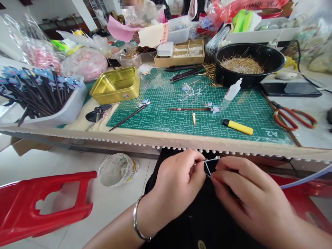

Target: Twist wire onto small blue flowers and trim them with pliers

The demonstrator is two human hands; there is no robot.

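Below the table's front edge, over my black-clad lap, my left hand [176, 183] and my right hand [246, 193] pinch a thin silvery wire [209, 164] between their fingertips. The wire bends into a small V between the two hands. Both hands are closed on it. A silver bangle circles my left wrist. On the green cutting mat [166, 103] above lie a dark hair stick with a pale blue flower [131, 116], a reddish stick with a flower [192, 109] and loose wires.
A yellow utility knife [238, 127], orange scissors [294, 117], a small white glue bottle [232, 90], a gold tin [116, 84] and a black bowl of gold pins [249, 64] stand on the table. A white tray of flowered sticks [38, 93] sits left. A red stool [44, 204] and a tub [118, 169] are on the floor.
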